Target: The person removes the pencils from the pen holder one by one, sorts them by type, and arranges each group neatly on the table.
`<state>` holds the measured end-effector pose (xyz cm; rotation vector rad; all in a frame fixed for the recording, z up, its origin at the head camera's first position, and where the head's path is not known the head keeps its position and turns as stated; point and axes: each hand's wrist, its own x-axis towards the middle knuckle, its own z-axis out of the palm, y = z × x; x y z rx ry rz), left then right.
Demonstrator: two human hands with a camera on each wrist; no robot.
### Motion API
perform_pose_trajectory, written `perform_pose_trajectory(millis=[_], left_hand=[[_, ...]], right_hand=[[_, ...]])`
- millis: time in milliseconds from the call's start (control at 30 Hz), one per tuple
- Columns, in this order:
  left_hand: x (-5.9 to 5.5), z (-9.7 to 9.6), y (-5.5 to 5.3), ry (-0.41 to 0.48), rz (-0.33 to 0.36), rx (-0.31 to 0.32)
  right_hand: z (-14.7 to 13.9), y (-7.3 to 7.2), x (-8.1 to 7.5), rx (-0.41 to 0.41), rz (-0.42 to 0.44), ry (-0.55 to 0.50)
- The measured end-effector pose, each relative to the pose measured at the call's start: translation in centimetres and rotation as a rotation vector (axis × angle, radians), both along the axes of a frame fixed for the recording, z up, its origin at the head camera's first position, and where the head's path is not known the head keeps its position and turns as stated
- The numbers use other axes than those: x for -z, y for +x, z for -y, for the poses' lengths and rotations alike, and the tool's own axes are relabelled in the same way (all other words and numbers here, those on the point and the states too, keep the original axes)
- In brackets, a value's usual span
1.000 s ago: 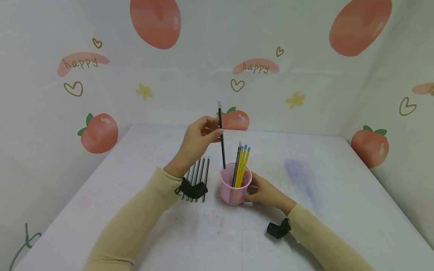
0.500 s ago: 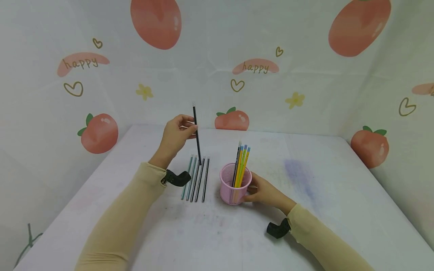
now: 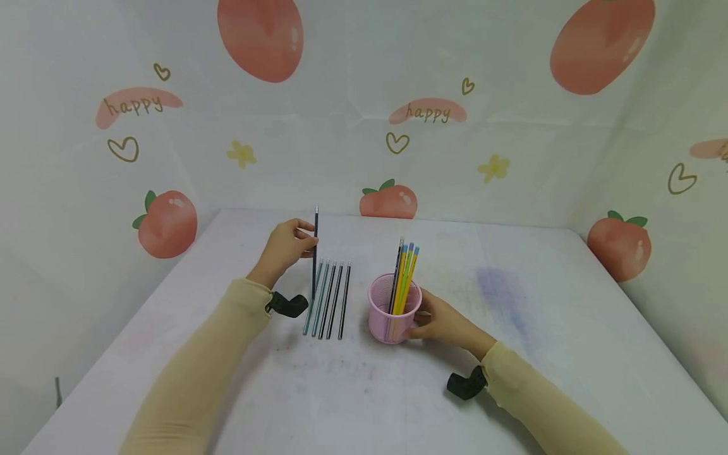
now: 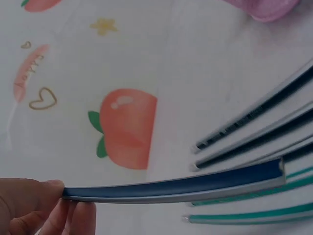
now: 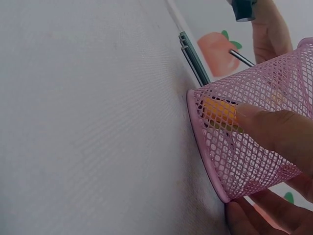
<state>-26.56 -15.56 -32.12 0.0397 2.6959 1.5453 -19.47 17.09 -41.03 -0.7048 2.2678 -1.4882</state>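
My left hand pinches a dark blue pencil near its upper part and holds it upright. Its lower end hangs over the left side of a row of pencils lying side by side, dark ones at right and green ones at left. In the left wrist view thumb and fingertips grip the dark blue pencil. A pink mesh pencil cup stands right of the row, with several yellow, green and dark pencils leaning in it. My right hand holds the cup's right side, thumb against the mesh.
The white table carries a purple smudge at right. Behind stands a white backdrop printed with peaches, hearts and flowers. Black wrist cameras sit on both wrists.
My left hand has moved left and down with the pencil, from beside the cup's rim to over the row's left end. The right hand and cup have stayed in place.
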Motion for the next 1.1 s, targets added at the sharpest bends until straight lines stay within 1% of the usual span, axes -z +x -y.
perform_pose_trajectory(millis=[233,333,500,600,733,867,1100], left_hand=[[2.1,0.6,-0.6,-0.09,0.127,0.019],[2.8,0.9,-0.7,-0.133,0.184,0.019],[3.9,1.2,-0.8,-0.18,0.246,0.027],[4.6,1.4,-1.1,-0.217,0.261,0.043],[5.2,1.5,-1.3,-0.249,0.28,0.051],[5.6,1.6,-1.3,-0.272,0.289,0.05],[5.9,1.7,-1.5,-0.298,0.305,0.037]], right_hand=[[0.0,0.1,0.0,0.009,0.011,0.0],[0.0,0.1,-0.1,0.015,0.021,0.001],[0.1,0.2,-0.2,0.013,0.02,0.004],[0.1,0.2,-0.2,0.014,0.016,0.004],[0.1,0.2,-0.2,0.012,0.012,0.002],[0.0,0.1,-0.2,0.01,0.013,0.007],[0.2,0.2,-0.4,0.021,0.041,-0.004]])
